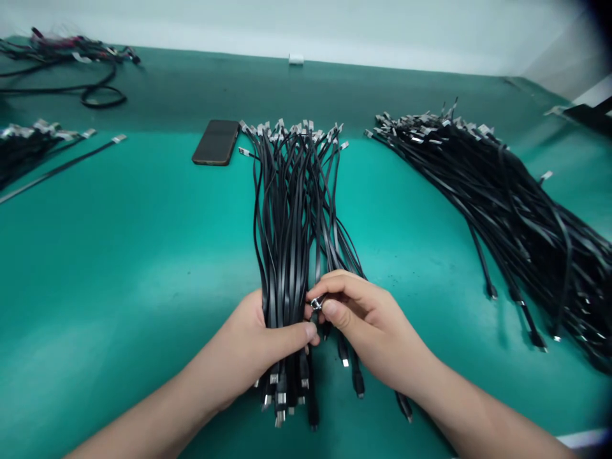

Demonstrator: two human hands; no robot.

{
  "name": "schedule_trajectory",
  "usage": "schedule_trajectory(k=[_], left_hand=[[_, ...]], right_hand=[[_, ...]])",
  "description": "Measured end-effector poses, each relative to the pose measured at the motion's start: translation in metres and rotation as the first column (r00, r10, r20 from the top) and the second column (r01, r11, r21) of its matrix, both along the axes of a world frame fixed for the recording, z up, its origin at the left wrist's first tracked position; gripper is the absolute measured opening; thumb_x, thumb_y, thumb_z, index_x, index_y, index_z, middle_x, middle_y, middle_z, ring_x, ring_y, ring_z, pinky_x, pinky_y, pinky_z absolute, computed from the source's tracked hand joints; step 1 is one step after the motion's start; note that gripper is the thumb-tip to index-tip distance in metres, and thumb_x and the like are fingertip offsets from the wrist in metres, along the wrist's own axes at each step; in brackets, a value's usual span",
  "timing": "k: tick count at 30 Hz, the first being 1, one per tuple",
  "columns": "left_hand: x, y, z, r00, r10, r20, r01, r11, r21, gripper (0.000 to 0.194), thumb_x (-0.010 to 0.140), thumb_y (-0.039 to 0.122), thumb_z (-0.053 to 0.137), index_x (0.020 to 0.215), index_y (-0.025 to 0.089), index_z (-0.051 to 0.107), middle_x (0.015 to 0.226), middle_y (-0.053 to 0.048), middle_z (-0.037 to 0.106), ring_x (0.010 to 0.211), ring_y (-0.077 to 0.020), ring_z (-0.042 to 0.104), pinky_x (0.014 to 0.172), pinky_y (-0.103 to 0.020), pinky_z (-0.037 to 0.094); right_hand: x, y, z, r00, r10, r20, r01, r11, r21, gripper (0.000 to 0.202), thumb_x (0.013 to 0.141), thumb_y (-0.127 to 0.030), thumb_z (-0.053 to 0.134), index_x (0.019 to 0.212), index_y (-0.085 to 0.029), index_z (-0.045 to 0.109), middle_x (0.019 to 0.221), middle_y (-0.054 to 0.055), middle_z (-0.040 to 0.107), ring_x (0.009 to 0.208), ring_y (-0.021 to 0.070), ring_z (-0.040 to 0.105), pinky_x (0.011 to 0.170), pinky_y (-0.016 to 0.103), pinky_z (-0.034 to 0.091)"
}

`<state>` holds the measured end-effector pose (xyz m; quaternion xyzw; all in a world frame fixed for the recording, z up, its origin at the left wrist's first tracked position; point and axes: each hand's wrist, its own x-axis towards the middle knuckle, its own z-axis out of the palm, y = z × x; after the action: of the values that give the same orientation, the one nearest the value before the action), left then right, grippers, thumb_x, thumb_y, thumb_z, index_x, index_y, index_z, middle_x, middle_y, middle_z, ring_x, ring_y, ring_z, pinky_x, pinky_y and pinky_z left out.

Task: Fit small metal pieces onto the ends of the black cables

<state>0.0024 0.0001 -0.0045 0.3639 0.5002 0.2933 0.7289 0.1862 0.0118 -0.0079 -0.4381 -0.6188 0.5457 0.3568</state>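
Observation:
A bundle of flat black USB cables point(284, 255) lies lengthwise in front of me, silver plugs fanned out at its far end. Around its near part my left hand point(272, 328) is wrapped, the thumb across the top; more plugs stick out below it. Beside the left thumb, my right hand point(361, 309) pinches a cable's shiny metal connector point(316, 305) between thumb and fingers. Part of that connector is hidden by the fingertips. Several loose cable ends point(357, 382) show under and beside the right hand.
A large pile of black cables point(516, 204) spreads on the right of the green table point(143, 255). To the left are more cables point(33, 143) and a tangled heap of wires point(71, 51). A phone point(216, 143) lies beyond the bundle's left side.

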Motion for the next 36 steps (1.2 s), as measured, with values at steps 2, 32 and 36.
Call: schedule_trajectory(k=[2, 32, 36], left_hand=[[-0.001, 0.000, 0.000, 0.999, 0.023, 0.045, -0.022, 0.999, -0.039, 0.013, 0.081, 0.024, 0.078, 0.086, 0.019, 0.067, 0.074, 0.002, 0.071, 0.066, -0.0116, 0.062, 0.060, -0.023, 0.047], [-0.002, -0.002, -0.002, 0.998, -0.008, 0.067, 0.008, 1.000, 0.000, 0.022, 0.080, 0.028, 0.080, 0.077, 0.018, 0.060, 0.070, 0.003, 0.062, 0.069, -0.0120, 0.055, 0.064, -0.025, 0.040], [-0.001, -0.001, 0.000, 0.998, -0.021, 0.053, 0.020, 1.000, 0.010, 0.022, 0.080, 0.030, 0.079, 0.078, 0.017, 0.061, 0.070, 0.004, 0.059, 0.068, -0.0116, 0.051, 0.062, -0.025, 0.036]], right_hand=[[0.001, -0.001, 0.000, 0.999, -0.014, -0.038, 0.013, 0.999, -0.033, 0.015, 0.095, -0.017, 0.056, 0.096, -0.022, 0.070, 0.092, 0.004, 0.066, 0.083, 0.0172, 0.068, 0.072, 0.032, 0.058], [0.018, -0.010, 0.007, 0.951, -0.131, 0.279, 0.090, 0.984, 0.156, 0.009, 0.097, -0.027, 0.060, 0.100, -0.023, 0.068, 0.077, 0.000, 0.068, 0.062, 0.0138, 0.063, 0.054, 0.025, 0.049], [0.018, -0.010, 0.014, 0.923, -0.072, 0.379, 0.031, 0.993, 0.114, 0.014, 0.094, -0.029, 0.063, 0.084, -0.022, 0.070, 0.058, -0.004, 0.057, 0.048, 0.0111, 0.049, 0.043, 0.024, 0.039]])
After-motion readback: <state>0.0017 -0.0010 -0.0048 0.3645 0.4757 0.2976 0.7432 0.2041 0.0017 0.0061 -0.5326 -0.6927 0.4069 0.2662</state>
